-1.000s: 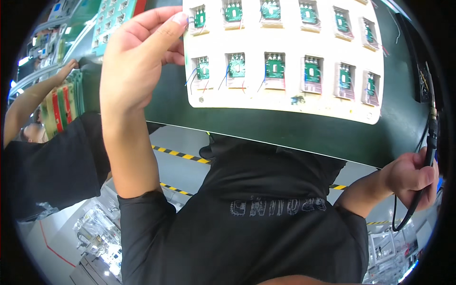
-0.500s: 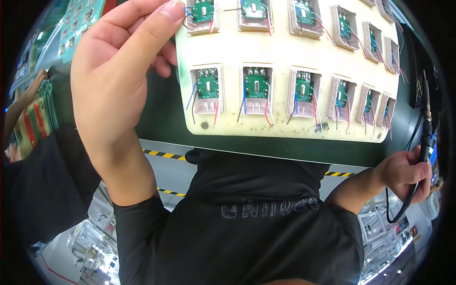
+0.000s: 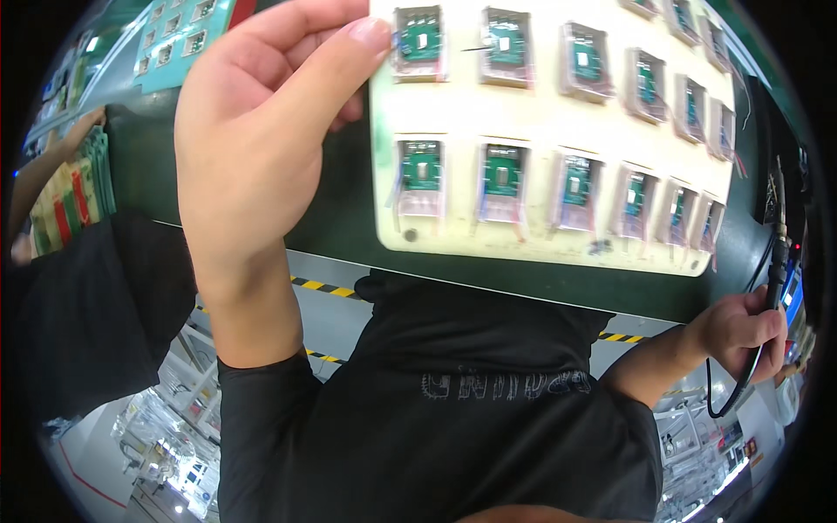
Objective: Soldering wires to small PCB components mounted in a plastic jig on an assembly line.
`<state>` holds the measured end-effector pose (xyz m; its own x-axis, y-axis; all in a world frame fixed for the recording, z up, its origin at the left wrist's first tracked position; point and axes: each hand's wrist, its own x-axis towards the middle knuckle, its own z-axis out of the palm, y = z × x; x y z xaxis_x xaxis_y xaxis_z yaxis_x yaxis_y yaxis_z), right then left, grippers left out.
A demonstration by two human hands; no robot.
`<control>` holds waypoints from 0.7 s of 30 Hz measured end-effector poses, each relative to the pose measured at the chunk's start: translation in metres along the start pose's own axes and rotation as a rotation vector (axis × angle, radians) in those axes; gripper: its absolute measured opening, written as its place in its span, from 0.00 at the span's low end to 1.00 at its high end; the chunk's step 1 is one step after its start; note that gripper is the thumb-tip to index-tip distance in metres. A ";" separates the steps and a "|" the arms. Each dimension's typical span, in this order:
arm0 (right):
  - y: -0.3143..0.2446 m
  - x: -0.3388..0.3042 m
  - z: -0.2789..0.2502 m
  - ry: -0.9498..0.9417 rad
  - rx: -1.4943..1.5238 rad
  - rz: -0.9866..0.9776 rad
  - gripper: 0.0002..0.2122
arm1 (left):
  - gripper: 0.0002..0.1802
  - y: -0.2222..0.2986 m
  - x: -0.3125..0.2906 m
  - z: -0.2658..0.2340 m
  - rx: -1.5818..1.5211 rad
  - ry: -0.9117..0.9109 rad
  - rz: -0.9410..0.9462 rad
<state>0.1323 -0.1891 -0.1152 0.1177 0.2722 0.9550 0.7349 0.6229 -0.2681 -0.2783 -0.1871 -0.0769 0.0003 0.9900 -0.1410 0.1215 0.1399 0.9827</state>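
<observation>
A cream tray (image 3: 453,113) holds rows of small grey housings, each with a green circuit board (image 3: 503,170) and thin wires. The tray is blurred. At its upper left edge, my left hand (image 3: 253,131) is closed, thumb over the edge beside a corner housing (image 3: 420,44) and the other fingers partly hidden behind. Whether a wire is also pinched there I cannot tell. Low on the right, away from the tray, my right hand (image 3: 745,331) grips a soldering iron (image 3: 779,248) with its tip pointing up. Its black cable (image 3: 717,401) loops below the hand.
The tray lies over a dark green tabletop (image 3: 340,231), whose near edge runs in front of my body. A light green tray (image 3: 170,48) with similar parts is at the far left. Another person's arm (image 3: 70,139) and dark sleeve (image 3: 105,296) show on the left.
My left hand and the tray's left edge have shifted rightward in the picture, and the tray has blurred. The view has shifted somewhat too. My right hand still grips the soldering iron.
</observation>
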 end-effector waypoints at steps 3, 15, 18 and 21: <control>-0.010 -0.003 0.005 0.033 -0.060 0.005 0.11 | 0.17 -0.004 -0.006 -0.002 -0.164 0.122 -0.079; -0.031 -0.006 0.020 -0.039 0.084 0.097 0.06 | 0.24 -0.019 -0.008 -0.030 -0.735 0.173 -0.220; -0.020 -0.025 -0.005 -0.005 0.109 0.109 0.06 | 0.24 -0.023 -0.017 -0.017 -0.651 0.146 -0.140; -0.015 -0.040 -0.026 0.027 0.131 0.114 0.06 | 0.23 -0.005 -0.009 -0.009 -0.554 0.166 -0.078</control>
<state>0.1338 -0.2280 -0.1466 0.2144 0.3275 0.9202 0.6224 0.6803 -0.3871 -0.2879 -0.1961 -0.0792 -0.1485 0.9597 -0.2387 -0.4224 0.1567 0.8927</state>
